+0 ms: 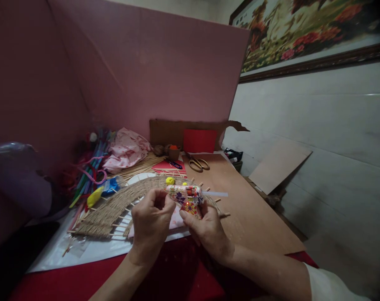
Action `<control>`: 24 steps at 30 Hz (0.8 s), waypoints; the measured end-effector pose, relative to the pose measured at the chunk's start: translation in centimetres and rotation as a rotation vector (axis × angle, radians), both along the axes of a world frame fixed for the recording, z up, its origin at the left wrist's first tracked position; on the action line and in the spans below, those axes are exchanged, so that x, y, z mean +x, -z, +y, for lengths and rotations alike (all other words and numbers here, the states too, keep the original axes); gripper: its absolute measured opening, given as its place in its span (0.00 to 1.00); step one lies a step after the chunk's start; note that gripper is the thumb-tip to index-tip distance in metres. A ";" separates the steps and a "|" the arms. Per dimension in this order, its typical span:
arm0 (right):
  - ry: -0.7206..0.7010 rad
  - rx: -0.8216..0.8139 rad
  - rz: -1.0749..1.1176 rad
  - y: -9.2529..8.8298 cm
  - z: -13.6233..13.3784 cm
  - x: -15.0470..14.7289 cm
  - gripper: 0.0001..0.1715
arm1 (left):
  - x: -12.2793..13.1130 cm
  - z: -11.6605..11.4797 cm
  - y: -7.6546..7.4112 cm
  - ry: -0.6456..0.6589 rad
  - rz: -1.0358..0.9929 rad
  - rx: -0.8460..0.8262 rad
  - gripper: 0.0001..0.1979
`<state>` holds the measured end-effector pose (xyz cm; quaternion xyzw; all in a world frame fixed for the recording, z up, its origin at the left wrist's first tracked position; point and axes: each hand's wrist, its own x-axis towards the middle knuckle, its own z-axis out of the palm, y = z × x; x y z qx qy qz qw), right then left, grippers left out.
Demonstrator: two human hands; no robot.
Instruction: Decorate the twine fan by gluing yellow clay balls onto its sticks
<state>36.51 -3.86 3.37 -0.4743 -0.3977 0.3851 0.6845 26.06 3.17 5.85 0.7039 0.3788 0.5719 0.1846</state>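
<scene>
A flower-patterned glue gun (184, 195) is in my right hand (210, 234), its handle wrapped by the fingers. A small red light glows on it, and a pale glue stick (218, 194) sticks out of its back end to the right. My left hand (154, 219) is closed in a pinch at the gun's nozzle end; what the fingertips hold, if anything, is hidden. Under and behind both hands lies a fan-shaped piece of woven twine on thin sticks (114, 207). Yellow lumps (170, 180) sit just behind the gun, and pink cloth (176, 219) shows between the hands.
Gold-handled scissors (198, 164) lie on a brown board (255, 209) at the right. Pipe cleaners (91, 175), crumpled pink fabric (127, 148) and thin sticks (139, 164) are heaped back left. A small pot (174, 154) and red card (200, 140) stand at the back.
</scene>
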 end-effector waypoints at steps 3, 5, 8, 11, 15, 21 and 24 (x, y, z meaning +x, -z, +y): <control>0.025 0.005 -0.031 0.0 0.0 0.1 0.12 | 0.0 0.1 0.1 -0.041 0.044 0.065 0.03; 0.018 -0.017 -0.036 0.0 -0.1 0.1 0.13 | -0.1 0.3 0.3 -0.079 0.088 0.161 0.03; 0.016 -0.026 -0.051 -0.1 -0.2 0.1 0.12 | -0.3 0.5 0.6 -0.130 0.157 0.323 0.03; 0.042 0.003 -0.091 -0.1 -0.2 0.2 0.13 | -0.5 0.5 0.5 -0.165 0.205 0.403 0.03; 0.042 0.013 -0.109 0.0 -0.1 0.3 0.14 | -0.5 0.3 0.3 -0.197 0.231 0.450 0.02; 0.019 -0.003 -0.092 -0.5 -0.3 0.2 0.12 | -0.3 0.3 0.1 -0.198 0.229 0.449 0.03; 0.028 0.025 -0.097 -0.6 -0.3 0.5 0.14 | -1.2 0.9 -0.5 -0.239 0.211 0.413 0.03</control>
